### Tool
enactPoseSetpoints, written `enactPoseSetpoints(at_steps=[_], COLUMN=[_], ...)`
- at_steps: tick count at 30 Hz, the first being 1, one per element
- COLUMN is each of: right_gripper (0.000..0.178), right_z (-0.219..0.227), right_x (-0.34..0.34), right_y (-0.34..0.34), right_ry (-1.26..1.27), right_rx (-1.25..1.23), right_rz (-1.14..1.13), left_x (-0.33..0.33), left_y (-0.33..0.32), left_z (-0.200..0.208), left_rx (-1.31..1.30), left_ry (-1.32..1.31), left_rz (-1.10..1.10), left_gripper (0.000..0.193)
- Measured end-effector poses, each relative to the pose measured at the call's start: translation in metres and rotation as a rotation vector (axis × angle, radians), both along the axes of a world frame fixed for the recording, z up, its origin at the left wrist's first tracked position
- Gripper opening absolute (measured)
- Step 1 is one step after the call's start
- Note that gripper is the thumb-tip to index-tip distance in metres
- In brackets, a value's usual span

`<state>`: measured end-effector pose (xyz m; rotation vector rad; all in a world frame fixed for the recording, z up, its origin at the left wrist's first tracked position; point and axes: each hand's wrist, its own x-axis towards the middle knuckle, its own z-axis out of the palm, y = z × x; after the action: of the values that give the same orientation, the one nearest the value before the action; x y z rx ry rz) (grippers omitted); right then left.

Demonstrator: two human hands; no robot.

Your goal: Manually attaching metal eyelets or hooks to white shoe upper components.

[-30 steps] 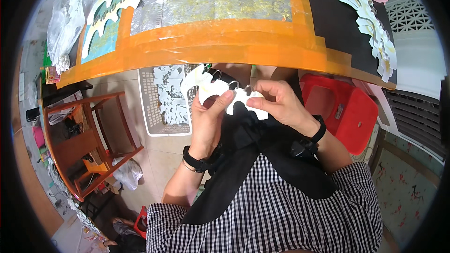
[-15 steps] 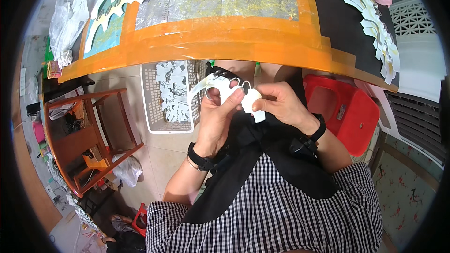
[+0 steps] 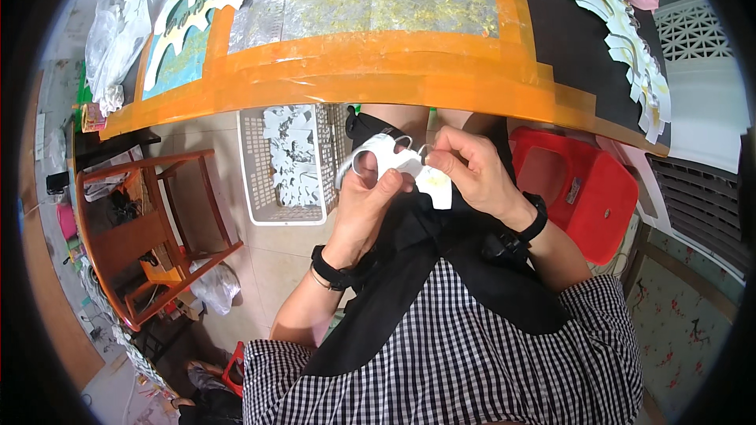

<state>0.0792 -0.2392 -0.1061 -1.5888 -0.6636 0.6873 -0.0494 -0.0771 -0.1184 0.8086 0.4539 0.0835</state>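
Note:
Over my lap, my left hand holds a thin white cut-out piece with scalloped, looping edges, its thumb pressed on the front. The piece is bent, and a faint yellow smear marks its lower right part. My right hand has thumb and forefinger pinched together at a thin curved strip on the piece's upper right edge. Its fingers hide the tip of that strip. Beyond both hands is the near edge of a worktable covered with orange tape.
White scalloped cut-outs lie at the table's left, with more pieces overlapped at right. Under the table edge stands a white basket of cut-outs. A wooden chair is left, a red plastic stool right. Another person shows lower left.
My right hand has moved up from the piece's lower right part to its upper edge. The piece has turned and bent in my left hand, which still holds it.

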Motion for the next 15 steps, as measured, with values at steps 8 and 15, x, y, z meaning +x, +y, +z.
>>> enactPoseSetpoints(at_steps=[8,15], right_gripper=[0.017,0.014], right_z=[-0.007,-0.016], right_x=[-0.003,-0.006], right_y=[0.002,0.004], right_ry=[-0.292,-0.238], right_rx=[0.016,0.046], right_rz=[0.045,0.036], left_x=[0.006,0.010], left_y=[-0.004,-0.006], left_z=[0.005,0.010], left_rx=[-0.001,0.029], left_ry=[0.169,0.168], left_rz=[-0.004,0.032], left_gripper=[0.028,0.032])
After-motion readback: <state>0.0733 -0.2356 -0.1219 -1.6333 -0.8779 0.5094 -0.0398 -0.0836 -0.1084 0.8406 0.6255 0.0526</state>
